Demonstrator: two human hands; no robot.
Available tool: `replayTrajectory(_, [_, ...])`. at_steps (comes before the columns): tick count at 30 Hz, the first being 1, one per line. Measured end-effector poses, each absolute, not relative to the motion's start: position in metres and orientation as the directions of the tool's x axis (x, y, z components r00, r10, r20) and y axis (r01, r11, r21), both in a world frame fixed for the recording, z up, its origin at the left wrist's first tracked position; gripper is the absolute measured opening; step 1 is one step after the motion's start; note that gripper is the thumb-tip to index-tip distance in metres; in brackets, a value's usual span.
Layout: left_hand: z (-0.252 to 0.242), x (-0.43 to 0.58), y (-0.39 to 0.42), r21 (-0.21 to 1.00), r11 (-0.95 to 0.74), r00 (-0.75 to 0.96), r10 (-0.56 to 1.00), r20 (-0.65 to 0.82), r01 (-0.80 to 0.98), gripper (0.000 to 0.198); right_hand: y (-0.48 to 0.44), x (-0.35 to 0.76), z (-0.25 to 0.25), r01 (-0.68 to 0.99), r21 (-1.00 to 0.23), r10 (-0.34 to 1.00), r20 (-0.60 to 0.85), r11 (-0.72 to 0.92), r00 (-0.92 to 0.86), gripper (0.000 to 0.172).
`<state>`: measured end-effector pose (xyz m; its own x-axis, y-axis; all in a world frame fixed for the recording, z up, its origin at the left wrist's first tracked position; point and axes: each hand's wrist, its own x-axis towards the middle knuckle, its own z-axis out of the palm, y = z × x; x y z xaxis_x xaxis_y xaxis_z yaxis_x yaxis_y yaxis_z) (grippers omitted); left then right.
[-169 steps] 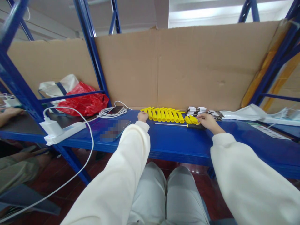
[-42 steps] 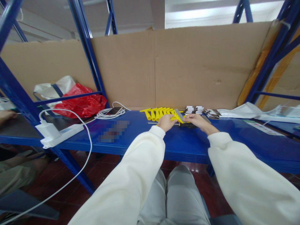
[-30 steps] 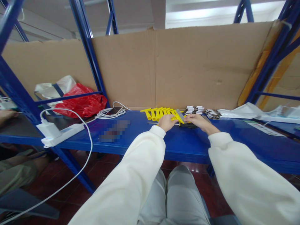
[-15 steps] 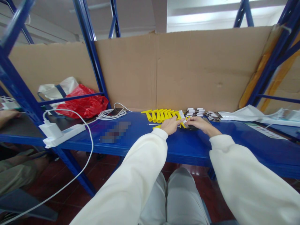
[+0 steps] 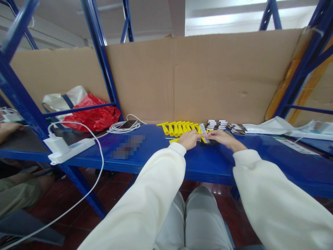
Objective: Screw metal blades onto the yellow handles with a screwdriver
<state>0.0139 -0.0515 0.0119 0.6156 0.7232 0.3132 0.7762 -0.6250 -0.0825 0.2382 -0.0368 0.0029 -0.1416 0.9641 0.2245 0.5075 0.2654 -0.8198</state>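
My left hand (image 5: 189, 139) and my right hand (image 5: 220, 137) meet over the blue table, fingers closed on a small pale strip (image 5: 204, 131) between them. The strip stands tilted, its upper end toward the cardboard. Behind my left hand lies a row of several yellow tube-shaped pieces (image 5: 176, 128). One more yellow piece (image 5: 173, 141) and a thin metal rod (image 5: 169, 138) are beside my left fingers. Stacked small white-and-dark pieces (image 5: 217, 124) sit just behind my right hand. Something dark under my right fingers is too small to make out.
Cardboard (image 5: 203, 76) stands along the back of the blue table (image 5: 156, 163). At left are a phone (image 5: 128, 124), coiled white cable (image 5: 117, 128), power strip (image 5: 75, 149) and red bag (image 5: 91, 113). White plastic (image 5: 270, 125) lies right. Another person's hand (image 5: 10, 129) shows far left.
The pale strip between my fingers has turned and shows more of its length, reaching lower toward my right fingertips. Both hands have barely moved.
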Motion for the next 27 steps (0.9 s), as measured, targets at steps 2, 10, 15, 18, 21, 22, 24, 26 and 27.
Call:
replayTrajectory(2, [0.0122,0.0137,-0.0522,-0.081,-0.629,0.620,0.722,0.307,0.773,0.062,-0.0362,0.2385,0.0025,0.498,-0.828,0.967,0.210,0.256,-0.147,0.060])
replayTrajectory(10, [0.0143,0.0129,-0.0555,-0.066,-0.627,0.614,0.727,0.308,0.776,0.058,-0.0369,0.2397,0.0031,0.471,-0.845,0.965,0.185,0.253,-0.186,0.057])
replayTrajectory(15, [0.0161,0.0126,-0.0583,-0.067,-0.622,0.612,0.735,0.292,0.780,0.058,-0.0385,0.2393,0.0023,0.466,-0.846,0.963,0.191,0.259,-0.189,0.055])
replayTrajectory(18, [0.0164,0.0128,-0.0591,-0.055,-0.624,0.610,0.734,0.298,0.779,0.058,-0.0372,0.2399,0.0009,0.471,-0.842,0.963,0.195,0.262,-0.187,0.053])
replayTrajectory(21, [0.0162,0.0130,-0.0585,-0.052,-0.629,0.612,0.728,0.308,0.776,0.057,-0.0351,0.2410,-0.0001,0.477,-0.837,0.962,0.203,0.267,-0.182,0.052])
replayTrajectory(22, [0.0160,0.0131,-0.0581,-0.054,-0.631,0.613,0.726,0.310,0.774,0.057,-0.0347,0.2414,-0.0001,0.476,-0.836,0.961,0.208,0.271,-0.183,0.053])
replayTrajectory(24, [0.0157,0.0133,-0.0576,-0.061,-0.631,0.615,0.724,0.311,0.774,0.057,-0.0349,0.2416,0.0005,0.473,-0.836,0.959,0.214,0.278,-0.187,0.054])
replayTrajectory(26, [0.0153,0.0138,-0.0573,-0.071,-0.629,0.617,0.725,0.305,0.774,0.058,-0.0361,0.2410,0.0017,0.469,-0.838,0.959,0.212,0.278,-0.189,0.058])
replayTrajectory(27, [0.0149,0.0141,-0.0571,-0.075,-0.628,0.618,0.727,0.301,0.775,0.058,-0.0369,0.2405,0.0023,0.465,-0.841,0.959,0.211,0.277,-0.191,0.060])
